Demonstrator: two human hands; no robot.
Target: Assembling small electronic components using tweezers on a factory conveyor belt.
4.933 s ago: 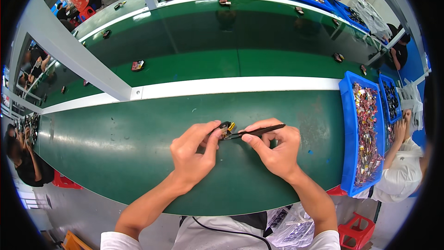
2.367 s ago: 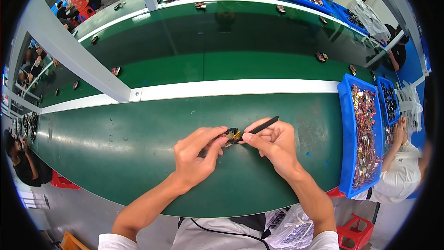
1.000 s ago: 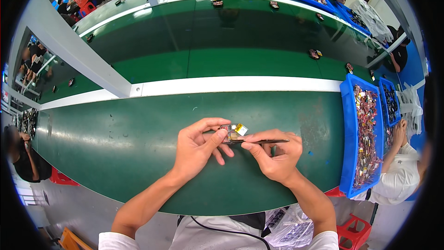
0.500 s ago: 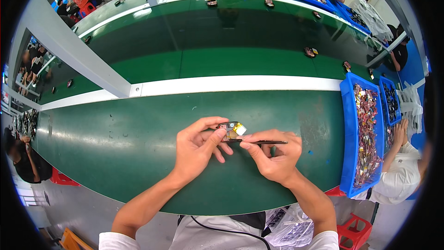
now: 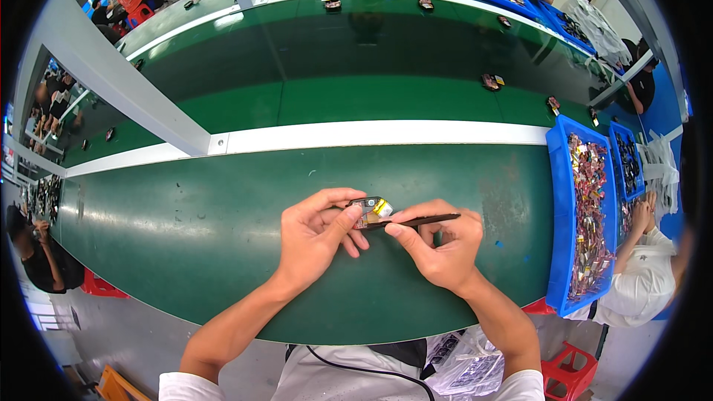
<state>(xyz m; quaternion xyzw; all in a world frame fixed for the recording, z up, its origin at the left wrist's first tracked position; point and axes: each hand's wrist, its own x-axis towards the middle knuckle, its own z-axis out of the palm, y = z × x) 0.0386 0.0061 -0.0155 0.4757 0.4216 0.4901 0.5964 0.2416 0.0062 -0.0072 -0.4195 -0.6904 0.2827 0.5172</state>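
Observation:
My left hand (image 5: 316, 234) holds a small black device housing (image 5: 359, 203) between thumb and fingers, above the green table. Inside the housing show part of a circuit board and a silver battery (image 5: 384, 209) with yellow tape. My right hand (image 5: 442, 241) is closed in a pinch around a slim dark stick-like tool (image 5: 431, 219), which looks like tweezers. The tool's tip meets the lower right edge of the housing, close to the battery. My fingers partly hide the tip and the housing's left end.
A blue bin (image 5: 562, 215) of small reddish circuit parts stands on the right, beside a smaller blue bin (image 5: 628, 160) of black parts. Beyond a white rail (image 5: 386, 134) runs a green conveyor belt (image 5: 334, 104) carrying several small devices. Co-workers sit across and at both sides.
The tool's outer end has tilted up slightly in my right hand. In my left hand, the battery sits a little lower and turned. Devices on the belt have shifted left.

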